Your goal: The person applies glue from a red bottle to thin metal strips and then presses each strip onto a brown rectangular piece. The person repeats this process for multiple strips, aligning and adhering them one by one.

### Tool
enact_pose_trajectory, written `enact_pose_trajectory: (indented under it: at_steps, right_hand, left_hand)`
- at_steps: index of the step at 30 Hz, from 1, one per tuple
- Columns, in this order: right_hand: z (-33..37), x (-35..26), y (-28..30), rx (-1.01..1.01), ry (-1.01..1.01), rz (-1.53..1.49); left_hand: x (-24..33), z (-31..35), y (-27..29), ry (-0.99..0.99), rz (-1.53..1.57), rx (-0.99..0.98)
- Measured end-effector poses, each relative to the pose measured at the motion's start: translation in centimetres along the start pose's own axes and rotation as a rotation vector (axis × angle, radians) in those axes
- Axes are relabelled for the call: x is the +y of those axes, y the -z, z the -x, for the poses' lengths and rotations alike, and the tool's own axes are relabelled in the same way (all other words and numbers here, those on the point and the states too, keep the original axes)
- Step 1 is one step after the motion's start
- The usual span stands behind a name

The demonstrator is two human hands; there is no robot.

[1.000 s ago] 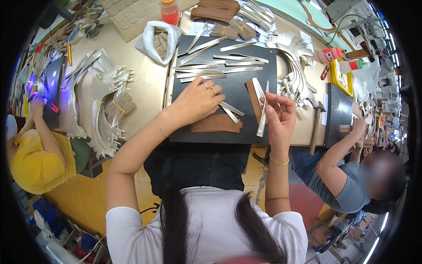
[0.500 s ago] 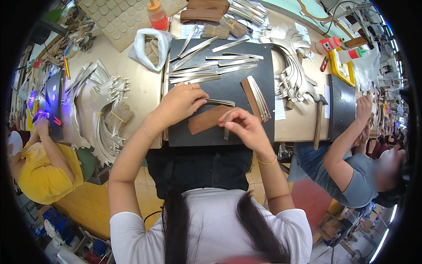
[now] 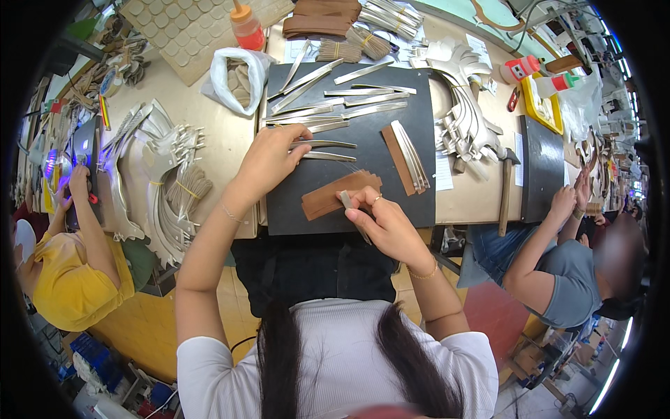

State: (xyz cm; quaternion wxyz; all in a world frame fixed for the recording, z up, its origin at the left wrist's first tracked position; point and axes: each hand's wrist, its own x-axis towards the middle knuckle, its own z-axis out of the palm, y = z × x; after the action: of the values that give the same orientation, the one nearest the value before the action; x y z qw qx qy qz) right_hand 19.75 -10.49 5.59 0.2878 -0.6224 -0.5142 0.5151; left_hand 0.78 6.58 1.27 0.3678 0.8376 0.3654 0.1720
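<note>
On the black mat (image 3: pixel 286 222), my left hand (image 3: pixel 273 157) is closed at the left ends of two thin silvery strips (image 3: pixel 328 144), which spread apart toward the right. My right hand (image 3: pixel 384 222) pinches a narrow greyish strip (image 3: pixel 345 200) between thumb and fingers, its other end showing below the hand. That hand is over the right part of a small stack of brown leather-like pieces (image 3: pixel 322 200), slightly fanned. To the right, several silvery strips (image 3: pixel 412 157) lie on another brown piece (image 3: pixel 393 157).
More silvery strips (image 3: pixel 377 99) lie at the mat's far side. A white bag of beige pieces (image 3: pixel 239 84) and a red-liquid bottle (image 3: pixel 247 29) stand beyond. Curved metallic-looking parts (image 3: pixel 464 115) and a hammer (image 3: pixel 507 188) lie right. Co-workers sit on both sides.
My left hand has drawn left, and the strips in it now lie apart. My right hand has shifted down, its strip turned; the brown stack has fanned out a little.
</note>
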Motion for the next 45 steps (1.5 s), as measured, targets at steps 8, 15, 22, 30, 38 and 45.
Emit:
enact_pose_trajectory:
  at_steps: [8,15,22,30,38,45]
  right_hand:
    - [1.7,0.0,-0.4,-0.013,-0.132,-0.041]
    - [0.5,2.3,-0.6,0.181,0.402,0.444]
    - [0.7,2.9,-0.9,0.149,0.389,0.455]
    - [3.7,2.8,-1.0,0.142,0.26,0.468]
    - [4.6,2.8,-1.7,0.337,0.282,0.339]
    - [3.6,1.0,1.3,0.4,0.075,0.064]
  left_hand:
    - [0.0,1.8,-0.7,0.017,-0.134,0.204]
    - [1.3,2.5,-1.8,-0.058,-0.36,0.258]
    - [2.3,4.4,-2.9,-0.518,-0.311,0.135]
    - [2.3,4.8,-4.8,-0.408,-0.533,0.1]
    - [2.7,4.0,-5.4,-0.383,-0.414,0.197]
    - [2.7,7.3,-4.6,-0.421,-0.335,0.304]
